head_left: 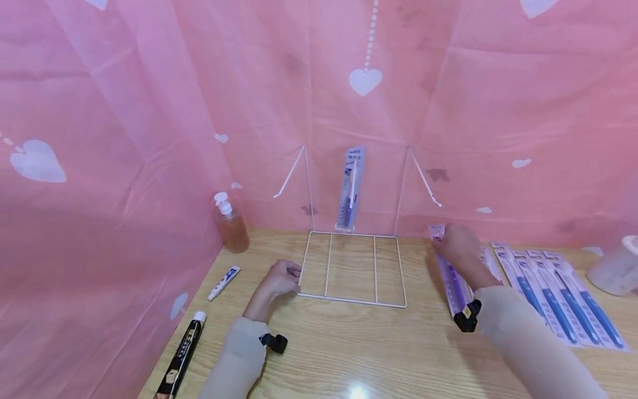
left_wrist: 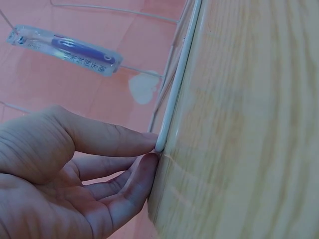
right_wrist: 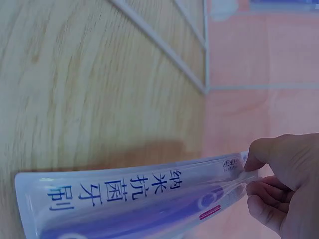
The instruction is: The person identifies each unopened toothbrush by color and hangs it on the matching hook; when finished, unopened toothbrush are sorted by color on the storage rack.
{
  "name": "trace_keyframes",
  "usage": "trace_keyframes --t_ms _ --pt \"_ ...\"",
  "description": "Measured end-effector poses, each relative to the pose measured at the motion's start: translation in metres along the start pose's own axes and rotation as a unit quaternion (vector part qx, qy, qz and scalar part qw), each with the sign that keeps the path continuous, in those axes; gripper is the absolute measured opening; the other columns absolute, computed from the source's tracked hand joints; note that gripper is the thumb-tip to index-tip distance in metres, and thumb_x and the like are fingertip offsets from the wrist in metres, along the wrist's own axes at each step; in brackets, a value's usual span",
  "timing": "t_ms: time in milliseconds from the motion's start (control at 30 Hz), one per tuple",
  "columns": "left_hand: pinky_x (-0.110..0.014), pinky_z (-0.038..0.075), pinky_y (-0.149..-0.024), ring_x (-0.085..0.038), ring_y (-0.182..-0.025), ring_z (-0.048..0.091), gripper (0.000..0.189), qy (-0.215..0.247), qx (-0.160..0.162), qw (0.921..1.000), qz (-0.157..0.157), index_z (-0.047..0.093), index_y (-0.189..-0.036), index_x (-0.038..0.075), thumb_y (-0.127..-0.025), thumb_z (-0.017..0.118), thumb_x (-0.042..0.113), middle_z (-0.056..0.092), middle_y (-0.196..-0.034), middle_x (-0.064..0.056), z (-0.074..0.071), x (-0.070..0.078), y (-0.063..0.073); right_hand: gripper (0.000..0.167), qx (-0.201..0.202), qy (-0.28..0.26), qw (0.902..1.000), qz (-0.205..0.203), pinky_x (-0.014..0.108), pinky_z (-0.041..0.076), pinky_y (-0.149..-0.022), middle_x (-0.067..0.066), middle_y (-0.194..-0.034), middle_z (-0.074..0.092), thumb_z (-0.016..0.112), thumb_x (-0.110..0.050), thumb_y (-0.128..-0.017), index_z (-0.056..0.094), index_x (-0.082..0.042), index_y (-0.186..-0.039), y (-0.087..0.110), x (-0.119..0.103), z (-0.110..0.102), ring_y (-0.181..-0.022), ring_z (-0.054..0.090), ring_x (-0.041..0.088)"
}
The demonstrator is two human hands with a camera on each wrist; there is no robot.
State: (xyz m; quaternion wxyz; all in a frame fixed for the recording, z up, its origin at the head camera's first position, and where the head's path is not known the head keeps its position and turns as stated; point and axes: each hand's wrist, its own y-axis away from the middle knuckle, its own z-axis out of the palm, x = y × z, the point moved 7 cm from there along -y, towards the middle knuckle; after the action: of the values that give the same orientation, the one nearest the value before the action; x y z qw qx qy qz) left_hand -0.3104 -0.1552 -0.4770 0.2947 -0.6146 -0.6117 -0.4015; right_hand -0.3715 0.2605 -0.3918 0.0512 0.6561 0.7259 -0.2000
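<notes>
Pinching the purple toothbrush pack (head_left: 451,280) at its far end in the right hand (head_left: 461,249), off to the right of the wire rack (head_left: 351,300). Runs lengthwise from those fingers (right_wrist: 261,152) toward the near side. Also pinching the rack's near-left corner with the left hand (head_left: 281,278), tbh well away.

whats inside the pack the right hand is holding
Inside the pack, a purple toothbrush handle shows through. The right hand partly covers the pinched end, so the bristles can't be made out.
</notes>
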Motion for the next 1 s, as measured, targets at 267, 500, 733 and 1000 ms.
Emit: trace_keyframes --t_ms 267,500,733,1000 --pt "-0.034 0.054 -0.08 -0.023 -0.086 0.061 0.052 -0.004 0.001 1.0 -0.001 0.064 -0.114 -0.011 -0.065 0.076 -0.019 0.061 -0.095 -0.012 0.0 0.0 0.001 0.028 0.09 -0.013 0.9925 -0.081 0.032 0.032 -0.041 0.004 -0.054 0.043 0.063 -0.014 -0.078 0.042 -0.011 -0.06 0.013 -0.055 -0.034 -0.047 0.042 0.021" --pt "-0.034 0.053 -0.081 -0.022 -0.087 0.061 0.052 -0.004 0.002 1.0 -0.005 0.063 -0.115 -0.011 -0.065 0.077 -0.018 0.061 -0.095 -0.011 -0.001 -0.001 0.001 0.024 0.173 -0.009 0.968 -0.181 0.032 0.034 -0.043 0.004 -0.06 0.045 0.066 -0.011 -0.08 0.048 -0.008 -0.065 0.044 -0.119 -0.066 -0.049 0.042 0.019" --pt "-0.033 0.053 -0.079 -0.022 -0.086 0.061 0.05 0.005 0.002 1.0 0.002 0.064 -0.111 -0.012 -0.063 0.076 -0.02 0.061 -0.093 -0.012 -0.001 0.0 0.002 0.017 0.237 -0.024 0.9402 -0.243 0.033 0.039 -0.044 0.007 -0.064 0.054 0.072 -0.011 -0.077 0.058 -0.004 -0.07 0.072 -0.161 -0.093 -0.051 0.047 0.019" --pt "-0.031 0.052 -0.075 -0.021 -0.082 0.059 0.049 0.013 0.0 0.9999 0.009 0.064 -0.109 -0.012 -0.062 0.075 -0.022 0.059 -0.091 -0.012 0.0 0.004 0.004 0.015 0.278 -0.052 0.9176 -0.279 0.026 0.04 -0.043 0.005 -0.065 0.055 0.075 -0.009 -0.074 0.06 -0.005 -0.072 0.097 -0.199 -0.115 -0.051 0.048 0.012"
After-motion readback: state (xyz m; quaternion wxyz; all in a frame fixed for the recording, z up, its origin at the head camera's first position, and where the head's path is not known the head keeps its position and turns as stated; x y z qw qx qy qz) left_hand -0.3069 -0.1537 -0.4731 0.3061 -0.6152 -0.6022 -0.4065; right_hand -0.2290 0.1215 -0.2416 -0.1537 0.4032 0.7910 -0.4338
